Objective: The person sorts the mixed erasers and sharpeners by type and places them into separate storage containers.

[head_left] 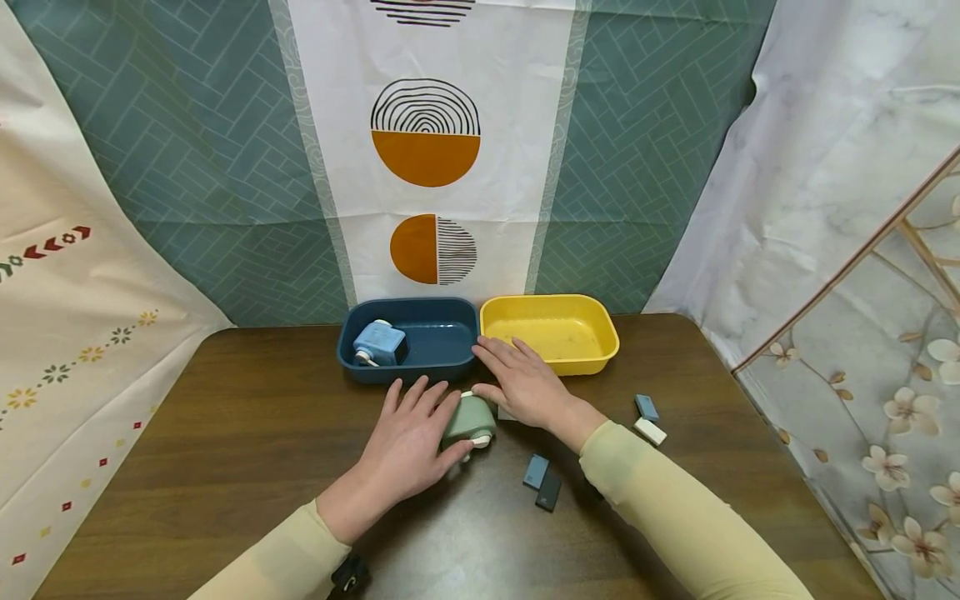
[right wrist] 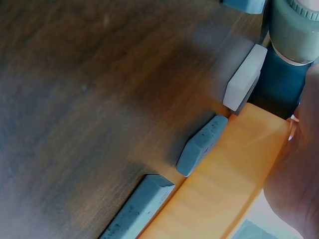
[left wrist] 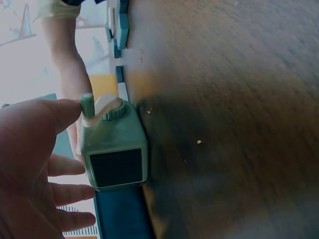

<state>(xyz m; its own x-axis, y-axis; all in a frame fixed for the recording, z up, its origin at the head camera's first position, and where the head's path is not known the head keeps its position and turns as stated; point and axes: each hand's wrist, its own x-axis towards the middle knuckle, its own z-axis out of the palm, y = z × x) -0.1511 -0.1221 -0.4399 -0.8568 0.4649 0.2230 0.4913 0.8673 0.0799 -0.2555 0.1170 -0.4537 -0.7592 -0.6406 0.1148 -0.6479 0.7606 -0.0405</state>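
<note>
A small green bottle (head_left: 468, 419) with a cap and a cream strap stands on the table between the two hands. A dark panel covers one face of the green bottle (left wrist: 116, 167) in the left wrist view. My left hand (head_left: 408, 437) is at its left side, fingers spread and straight, the thumb by the cap. Close to the bottle's right side, my right hand (head_left: 525, 385) has its fingers extended towards the gap between the two bins. A pale block (right wrist: 245, 77) lies below the right hand, partly hidden in the head view.
Behind the hands stand a dark blue bin (head_left: 442, 373) holding a blue bottle (head_left: 381, 342), and a yellow bin (head_left: 585, 367). Blue-grey (head_left: 536, 472) and black (head_left: 548, 492) blocks lie front right. Another blue-grey block (head_left: 646, 407) and a white block (head_left: 649, 432) lie further right.
</note>
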